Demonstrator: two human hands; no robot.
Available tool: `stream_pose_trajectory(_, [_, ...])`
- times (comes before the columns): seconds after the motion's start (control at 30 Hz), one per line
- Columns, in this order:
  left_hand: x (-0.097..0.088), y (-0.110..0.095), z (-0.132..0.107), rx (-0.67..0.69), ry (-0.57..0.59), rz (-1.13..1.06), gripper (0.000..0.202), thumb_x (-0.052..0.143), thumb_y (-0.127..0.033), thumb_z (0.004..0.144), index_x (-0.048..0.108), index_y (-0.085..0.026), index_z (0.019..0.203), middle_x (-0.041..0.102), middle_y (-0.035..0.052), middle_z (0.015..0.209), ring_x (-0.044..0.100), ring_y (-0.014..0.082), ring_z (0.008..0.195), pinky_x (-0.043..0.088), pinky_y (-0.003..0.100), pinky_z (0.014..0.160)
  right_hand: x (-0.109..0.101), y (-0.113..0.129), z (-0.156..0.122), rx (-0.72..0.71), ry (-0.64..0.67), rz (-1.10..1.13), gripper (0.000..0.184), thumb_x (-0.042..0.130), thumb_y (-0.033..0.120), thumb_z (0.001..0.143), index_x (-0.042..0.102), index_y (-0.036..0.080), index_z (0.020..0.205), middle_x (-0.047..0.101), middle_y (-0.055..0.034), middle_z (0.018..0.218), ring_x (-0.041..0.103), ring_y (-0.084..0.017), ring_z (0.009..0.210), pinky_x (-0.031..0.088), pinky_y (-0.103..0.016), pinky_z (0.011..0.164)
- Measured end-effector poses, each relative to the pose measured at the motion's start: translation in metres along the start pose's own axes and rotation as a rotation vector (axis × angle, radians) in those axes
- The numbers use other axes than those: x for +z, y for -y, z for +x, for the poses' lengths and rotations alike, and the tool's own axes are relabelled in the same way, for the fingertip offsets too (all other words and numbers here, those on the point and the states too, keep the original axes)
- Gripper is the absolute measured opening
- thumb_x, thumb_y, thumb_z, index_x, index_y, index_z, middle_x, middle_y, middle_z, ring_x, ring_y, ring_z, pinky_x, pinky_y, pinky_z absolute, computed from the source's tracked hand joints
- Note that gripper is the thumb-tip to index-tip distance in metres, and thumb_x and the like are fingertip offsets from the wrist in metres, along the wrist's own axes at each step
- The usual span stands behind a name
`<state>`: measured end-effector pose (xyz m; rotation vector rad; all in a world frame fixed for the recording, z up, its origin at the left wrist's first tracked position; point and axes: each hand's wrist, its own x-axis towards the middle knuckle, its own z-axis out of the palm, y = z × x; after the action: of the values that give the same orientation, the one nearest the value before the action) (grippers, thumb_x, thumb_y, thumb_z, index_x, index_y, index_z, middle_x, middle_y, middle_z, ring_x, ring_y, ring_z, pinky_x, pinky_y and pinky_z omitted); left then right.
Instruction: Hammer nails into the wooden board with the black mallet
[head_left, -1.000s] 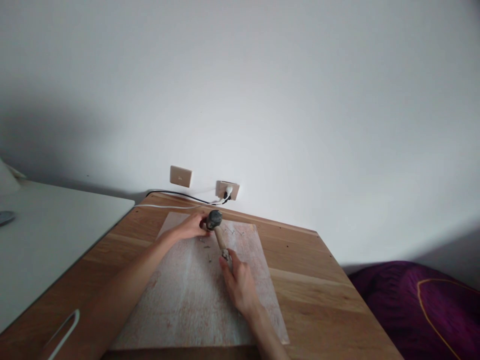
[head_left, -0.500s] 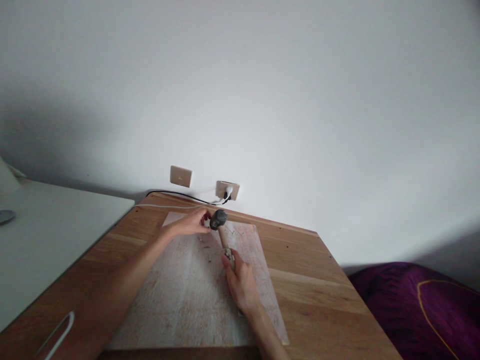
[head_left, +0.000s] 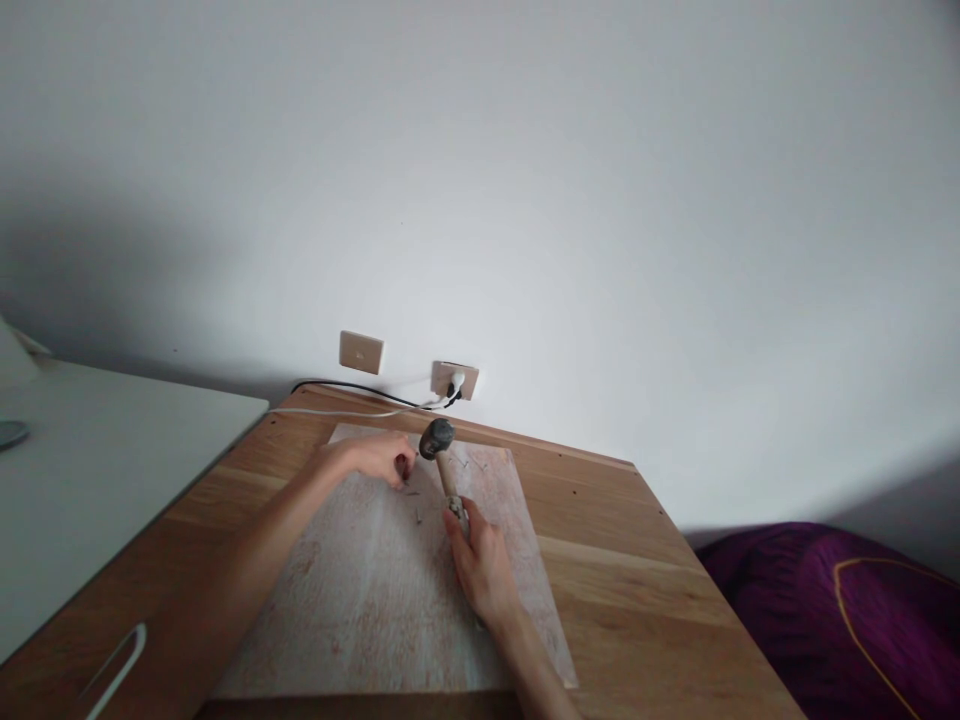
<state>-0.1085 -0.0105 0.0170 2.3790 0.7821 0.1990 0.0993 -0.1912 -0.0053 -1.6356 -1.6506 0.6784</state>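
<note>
My right hand [head_left: 484, 560] is wrapped round the handle of a hammer [head_left: 447, 475]. Its dark, rounded head is raised toward the wall, above the far part of a pale, worn board [head_left: 360, 590]. Left of the hammer head, my left hand [head_left: 386, 458] is low over the board with its fingers curled together. What those fingers hold, if anything, is too small to make out. Close below the left hand lies a nail [head_left: 412, 493], with another nail [head_left: 419, 517] nearer to me. More thin nails [head_left: 481, 466] show right of the hammer handle.
The board rests on a wooden tabletop [head_left: 622, 600] against a white wall [head_left: 570, 250]. Cables [head_left: 352, 411] run along its back edge to a wall socket [head_left: 466, 380]. A white table [head_left: 150, 440] adjoins at left; purple fabric [head_left: 795, 600] lies at right.
My left hand has moved slightly left and down, away from the hammer head, and its fingers have curled in. The right hand and hammer have hardly moved.
</note>
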Motion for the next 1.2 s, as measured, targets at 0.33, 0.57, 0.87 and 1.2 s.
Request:
stream_pose_trajectory(0.33, [-0.016, 0.009, -0.006, -0.137, -0.072, 0.116, 0.009, 0.059, -0.017, 0.082, 0.065, -0.015, 0.088, 0.067, 0.0024, 0.084, 0.059, 0.016, 0.077, 0.038, 0.024, 0.067, 0.001, 0.001, -0.001, 0.044, 0.028, -0.009, 0.053, 0.035, 0.054, 0.102, 0.063, 0.012, 0.121, 0.062, -0.0047, 0.065, 0.057, -0.019, 0.055, 0.032, -0.027, 0.053])
stream_pose_trajectory(0.57, [-0.02, 0.012, -0.008, -0.187, -0.121, 0.141, 0.021, 0.054, -0.005, 0.077, 0.066, -0.014, 0.091, 0.067, 0.0015, 0.082, 0.06, 0.0154, 0.076, 0.04, 0.024, 0.069, 0.0, -0.001, 0.0, 0.015, 0.006, -0.014, 0.051, 0.037, 0.053, 0.103, 0.064, 0.012, 0.118, 0.066, -0.0064, 0.068, 0.06, -0.02, 0.058, 0.034, -0.027, 0.055])
stream_pose_trajectory(0.87, [-0.016, 0.013, -0.003, -0.132, -0.184, 0.131, 0.023, 0.053, -0.003, 0.079, 0.07, -0.012, 0.092, 0.072, 0.0039, 0.088, 0.063, 0.0155, 0.082, 0.043, 0.023, 0.074, 0.0, 0.0, -0.001, -0.001, 0.011, 0.009, 0.046, 0.038, 0.051, 0.103, 0.064, 0.014, 0.114, 0.062, -0.0034, 0.064, 0.056, -0.018, 0.054, 0.032, -0.026, 0.053])
stream_pose_trajectory(1.2, [-0.01, 0.014, 0.001, -0.128, -0.176, 0.126, 0.023, 0.055, -0.003, 0.077, 0.07, -0.012, 0.093, 0.072, 0.0047, 0.089, 0.064, 0.0161, 0.082, 0.044, 0.023, 0.074, -0.002, 0.003, -0.001, 0.025, 0.026, 0.028, 0.053, 0.036, 0.056, 0.101, 0.063, 0.013, 0.115, 0.059, -0.0024, 0.061, 0.053, -0.018, 0.051, 0.031, -0.027, 0.052])
